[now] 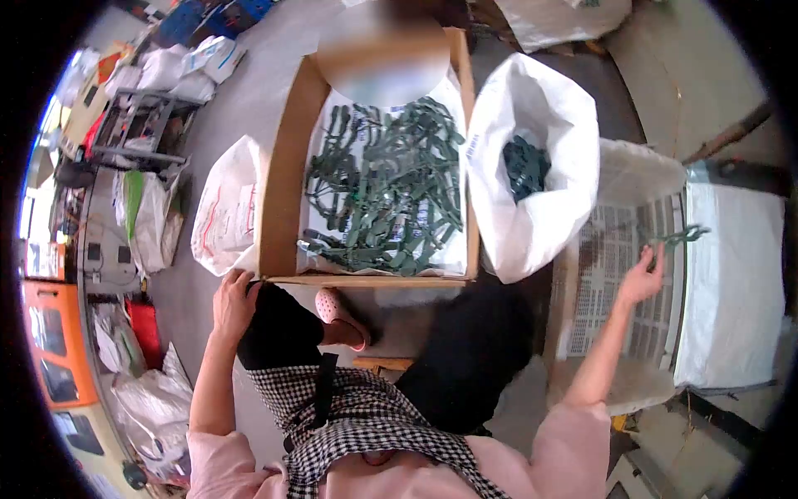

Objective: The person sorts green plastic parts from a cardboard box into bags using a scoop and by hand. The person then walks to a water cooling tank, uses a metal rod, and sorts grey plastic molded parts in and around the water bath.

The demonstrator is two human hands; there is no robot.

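My right hand is stretched out to the right over a white plastic crate, its fingers closed on a dark green plastic piece. At the near left corner of a cardboard box is my left hand, fingers bent against the edge beside my knee; what they hold, if anything, is hidden. Many dark green pieces lie spread on a white liner inside the box. Just right of the box, an open white sack has more dark pieces at its bottom.
A white sack stands against the box's left side. Beyond the crate is a white-covered block. A metal rack and several bags are at the left. An orange and cream object stands at the far left.
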